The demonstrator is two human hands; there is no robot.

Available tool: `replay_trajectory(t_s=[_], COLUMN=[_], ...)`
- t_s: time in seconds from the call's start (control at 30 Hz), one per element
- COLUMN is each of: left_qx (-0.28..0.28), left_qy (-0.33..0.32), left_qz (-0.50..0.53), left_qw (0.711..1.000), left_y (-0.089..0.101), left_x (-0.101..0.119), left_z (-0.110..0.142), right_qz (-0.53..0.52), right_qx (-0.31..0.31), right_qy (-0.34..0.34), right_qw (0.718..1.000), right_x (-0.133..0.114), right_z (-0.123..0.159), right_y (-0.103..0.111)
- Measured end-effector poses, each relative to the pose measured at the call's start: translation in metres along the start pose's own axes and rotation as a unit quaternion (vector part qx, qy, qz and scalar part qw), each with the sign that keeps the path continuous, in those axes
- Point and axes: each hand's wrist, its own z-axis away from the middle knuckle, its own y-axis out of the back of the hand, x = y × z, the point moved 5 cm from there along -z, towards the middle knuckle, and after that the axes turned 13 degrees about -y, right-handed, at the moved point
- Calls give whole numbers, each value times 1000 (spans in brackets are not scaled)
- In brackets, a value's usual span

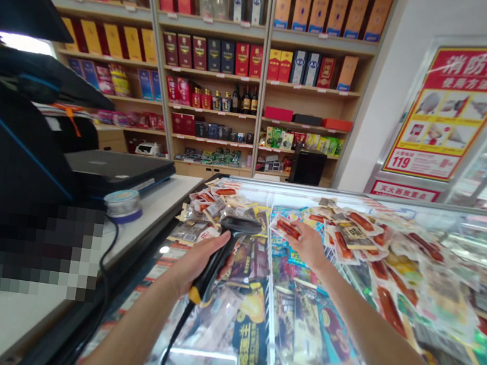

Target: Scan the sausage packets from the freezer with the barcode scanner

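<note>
My left hand [204, 258] is wrapped round the handle of a black and yellow barcode scanner [218, 257], its head tilted toward the right and its cord hanging down. In my right hand [307, 245] is a packaged sausage [286, 228], a red stick in clear plastic, pinched at its right end. The scanner head and the sausage are a short way apart, both above the glass-topped freezer [271, 330]. More packaged sausages [345, 244] lie in a heap right of my right hand. A smaller pile of packets [204, 210] lies behind the scanner.
At the left a white counter [160, 198] carries a dark checkout machine [19, 147] and a round tub [124, 205]. A black cable [106, 272] runs over the counter's edge. Shelves of boxed bottles [215, 56] stand behind the freezer.
</note>
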Motion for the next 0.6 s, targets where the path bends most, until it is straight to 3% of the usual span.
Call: replay_trajectory(t_s=[0.13,0.6], left_qx=[-6,-30], left_qy=[5,8], left_qz=[12,29], left_qw=[1000,999], left_y=[-3,-7], left_x=[0,0], left_z=[1,3], right_qz=[-10,16], right_qx=[39,20], right_qy=[-9,-7], right_qw=[999,1000], right_x=[10,9], right_z=[-7,-6], right_y=[6,13])
